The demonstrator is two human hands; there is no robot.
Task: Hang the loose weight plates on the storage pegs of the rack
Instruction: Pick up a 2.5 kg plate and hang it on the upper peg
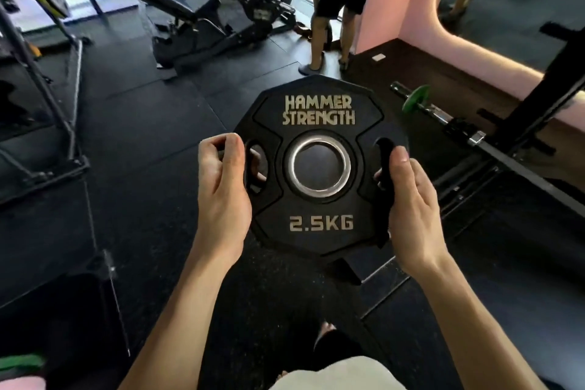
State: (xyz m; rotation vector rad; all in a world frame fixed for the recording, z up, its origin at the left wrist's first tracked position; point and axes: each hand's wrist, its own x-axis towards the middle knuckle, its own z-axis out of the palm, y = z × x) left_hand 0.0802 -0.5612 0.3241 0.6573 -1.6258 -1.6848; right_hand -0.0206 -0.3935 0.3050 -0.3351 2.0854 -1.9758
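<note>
While the weight plate is held up in front of the chest, face toward the camera and well clear of the floor, both hands have it by the side cut-outs. Left hand: fingers curled through the left grip slot, thumb over the rim. Right hand: thumb hooked into the right slot, the other fingers hidden behind the plate, so I can't tell how far they wrap.

No storage peg identifiable in view. My read: plate is lifted, carry and hang not yet done. To do it well: keep the two-sided grip, line the centre bore square to the peg, slide on straight, and pull fingers out of the slots before it seats against anything.

Plate: black matte rubber-like coating, many-sided outline, bright steel ring lining the bore, raised pale lettering "HAMMER STRENGTH" and "2.5KG".

Floor: dark speckled rubber tiles. Barbell with a green plate lies to the right by a black rack upright. Another person stands ahead.
</note>
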